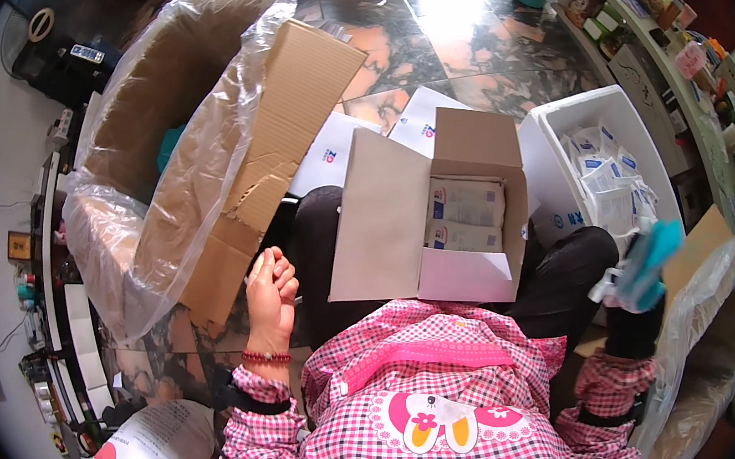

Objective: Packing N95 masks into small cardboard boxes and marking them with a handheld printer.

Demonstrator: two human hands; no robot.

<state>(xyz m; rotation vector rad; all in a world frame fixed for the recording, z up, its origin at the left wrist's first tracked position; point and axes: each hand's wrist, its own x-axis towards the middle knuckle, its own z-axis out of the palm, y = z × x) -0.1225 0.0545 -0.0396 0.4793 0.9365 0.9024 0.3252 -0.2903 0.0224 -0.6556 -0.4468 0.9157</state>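
Open carton (384,222) between knees (586,255), white packets (470,204) inside, apparently two rows

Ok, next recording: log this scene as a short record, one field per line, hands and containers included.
Left hand: bare, fingers curled, nothing visible in it; nearest the large brown cardboard box lined with clear plastic
Right hand: blurred, teal and grey, possibly gloved; grip unclear; near the white rectangular foam box
Front centre: small open brown-and-pale cardboard box holding white printed packets
Foam box contents: loose white-and-blue sachets
Right side: second plastic-lined cardboard box
Floor: dark, glossy tiles with orange-pink patches
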